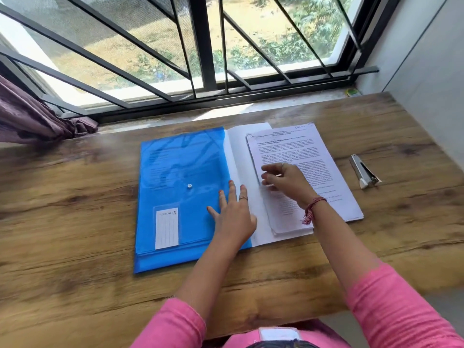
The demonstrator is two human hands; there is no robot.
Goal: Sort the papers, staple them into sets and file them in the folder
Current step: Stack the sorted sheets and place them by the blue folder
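We see a wooden surface under a barred window. Blue folder lies flat at centre, snap button on its face, white label card in a pocket near its lower left corner.

Left hand lies palm down on the folder's right edge, fingers straight and spread, so that grip is open and holds nothing; it overlaps onto the white sheet beside the folder.

Papers: a blank white sheet touches the folder's right edge, with a printed stack just right of it. On top sits a smaller stapled-looking set, tilted slightly, with a clip or staple mark at its top left corner; we can't tell which.

Right hand is over the left edge of that top set, fingers curled at the page edge. It looks like a pinch on the sheets, but motion blur means we can't tell if the grip is really closed on them. Red thread band on that wrist.

Stapler lies on the surface well right of the papers, apart from them and untouched. Pink sleeves on both arms. Purple curtain at far left by the window sill.
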